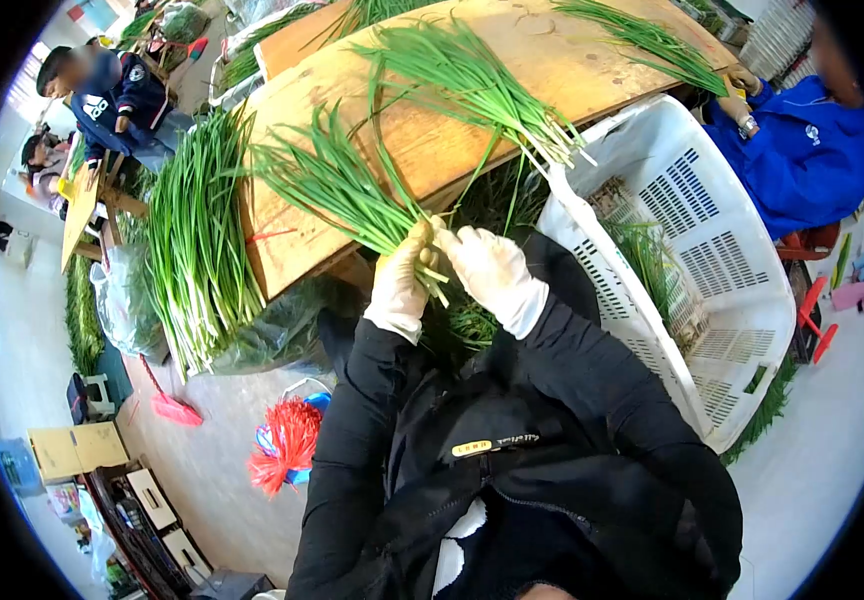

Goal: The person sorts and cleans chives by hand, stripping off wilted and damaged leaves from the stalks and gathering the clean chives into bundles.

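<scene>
My left hand (399, 283), in a pale work glove, is closed around a bunch of green chives (337, 190) near its cut ends. The leaves fan out up and left over the table edge, and the pale stalk ends poke out below my fingers. Right beside it, my right hand (489, 272), also gloved, has its fingers pinched together at the bunch's edge. What lies between those fingertips is too small to make out. A second chive bunch (472, 85) lies on the wooden table (412, 150), its white ends toward me.
A white slatted basket (742, 330) with loose leaves stands at my right. A large chive pile (197, 230) hangs over the table's left end. A person in blue (802, 150) handles another bunch (652, 40) at right; a red pompom-like thing (287, 440) is on the floor.
</scene>
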Demonstrator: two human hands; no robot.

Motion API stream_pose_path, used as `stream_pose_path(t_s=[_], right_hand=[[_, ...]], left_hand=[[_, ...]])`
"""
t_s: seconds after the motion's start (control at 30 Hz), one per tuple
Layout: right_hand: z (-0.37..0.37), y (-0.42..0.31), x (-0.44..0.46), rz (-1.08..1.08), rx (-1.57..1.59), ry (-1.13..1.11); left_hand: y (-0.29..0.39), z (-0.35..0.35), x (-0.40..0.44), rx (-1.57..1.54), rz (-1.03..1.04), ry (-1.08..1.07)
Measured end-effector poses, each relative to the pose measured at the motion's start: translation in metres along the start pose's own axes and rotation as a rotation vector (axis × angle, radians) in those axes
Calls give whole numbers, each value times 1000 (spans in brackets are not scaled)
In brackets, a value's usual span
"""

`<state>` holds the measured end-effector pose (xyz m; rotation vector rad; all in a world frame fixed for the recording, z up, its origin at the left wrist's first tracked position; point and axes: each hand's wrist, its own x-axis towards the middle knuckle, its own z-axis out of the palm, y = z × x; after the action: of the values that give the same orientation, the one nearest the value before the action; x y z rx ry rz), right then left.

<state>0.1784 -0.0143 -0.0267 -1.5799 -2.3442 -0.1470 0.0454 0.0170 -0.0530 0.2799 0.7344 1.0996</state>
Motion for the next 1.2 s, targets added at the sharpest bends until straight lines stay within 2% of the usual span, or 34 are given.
stream_pose_path(t_s=[0.03, 0.07, 0.13, 0.2, 0.23, 0.27, 0.3, 0.33, 0.43, 0.47, 0.53, 0.57, 0.6, 0.67, 0.7, 0.73, 0.8, 0.83, 0.87, 0.93, 1.0, 1.03, 1.07, 1.13, 1.17, 1.2], right_hand=[[-1, -3, -5, 64, 66, -194], [-2, -1, -8, 58, 69, -203], [-5, 13, -20, 41, 507, -35], [-10, 31, -34, 97, 1095, -207], [15, 43, -39, 313, 1452, -261], [18, 48, -39, 372, 1627, -216], [21, 53, -39, 429, 1801, -161], [21, 63, -38, 502, 1570, -188], [35, 62, -14, 673, 1640, -402], [38, 53, -10, 704, 1735, -406], [42, 37, -3, 374, 1680, -371], [31, 34, 5, 375, 1756, -555], [28, 34, 7, 373, 1757, -560], [27, 35, 9, 586, 1809, -271], [28, 38, 5, 469, 2024, -153], [25, 42, -1, 470, 2093, -203], [12, 40, -15, 386, 2106, -276], [1, 35, -24, 375, 1934, -232], [3, 38, -33, 247, 1867, -242], [-3, 42, -55, 272, 1995, -343], [1, 44, -80, 428, 1825, -421], [1, 48, -89, 557, 1586, -669], [-2, 40, -94, 320, 966, -671], [-11, 38, -88, 172, 202, -845], [-20, 31, -67, 291, 380, -729], [-20, 29, -61, 226, 655, -322]], left_hand=[[-2, -6, 1, 13, 29, 18], [0, -8, -1, 27, 57, 34], [8, -11, -5, 43, 7, -38], [15, -10, -10, 61, -37, -52], [18, -15, -13, 72, -58, -125], [21, -21, -9, 67, -70, -275], [19, -25, -6, 59, -62, -257], [16, -29, -4, 52, -55, -239], [15, -21, -6, 81, -37, -211], [15, -21, -6, 81, -36, -207], [15, -21, -7, 99, -36, -178], [18, -27, -7, 91, -41, -252], [18, -30, -7, 90, -39, -248], [20, -35, -8, 62, 6, -185], [23, -37, -9, 38, 10, -198], [25, -37, -10, 35, 12, -195], [28, -34, -13, -16, 30, -193], [28, -37, -10, -28, 48, -175], [30, -35, -10, -32, 49, -175], [36, -29, -12, -63, 88, -92], [39, -38, -9, -70, 84, -134], [40, -38, -10, -47, 81, -140], [41, -37, -12, -24, 75, -145], [40, -31, -16, 15, 65, -174], [37, -31, -15, 21, 59, -169], [35, -29, -15, 27, 52, -164]])
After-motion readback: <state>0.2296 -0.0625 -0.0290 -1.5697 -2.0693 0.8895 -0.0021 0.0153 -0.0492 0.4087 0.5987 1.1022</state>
